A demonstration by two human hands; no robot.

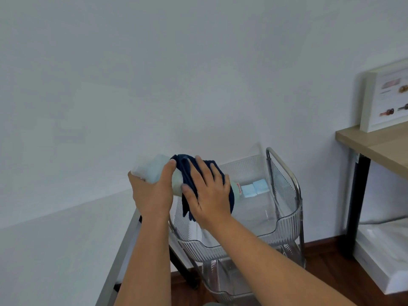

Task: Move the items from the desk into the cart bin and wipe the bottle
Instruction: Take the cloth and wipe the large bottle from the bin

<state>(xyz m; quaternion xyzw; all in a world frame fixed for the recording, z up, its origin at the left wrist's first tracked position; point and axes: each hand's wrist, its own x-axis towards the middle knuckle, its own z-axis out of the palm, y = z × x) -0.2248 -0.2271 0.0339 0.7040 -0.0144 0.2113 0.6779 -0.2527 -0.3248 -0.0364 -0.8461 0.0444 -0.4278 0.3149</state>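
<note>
A pale, translucent bottle (152,171) lies sideways in the air above the desk's right edge and the cart. My left hand (152,193) grips its upper end. My right hand (207,193) presses a dark blue cloth (187,171) around the bottle's middle, hiding most of the body; the far end with a red-marked label (236,191) sticks out to the right. Below stands the clear ribbed cart bin (287,221) with two light blue packets (255,189) lying inside it.
The white desk (55,250) fills the lower left, its grey edge running next to the cart. A wooden shelf (379,144) with a white picture frame (384,98) stands at right on a black leg. A lower cart tier and wooden floor show beneath.
</note>
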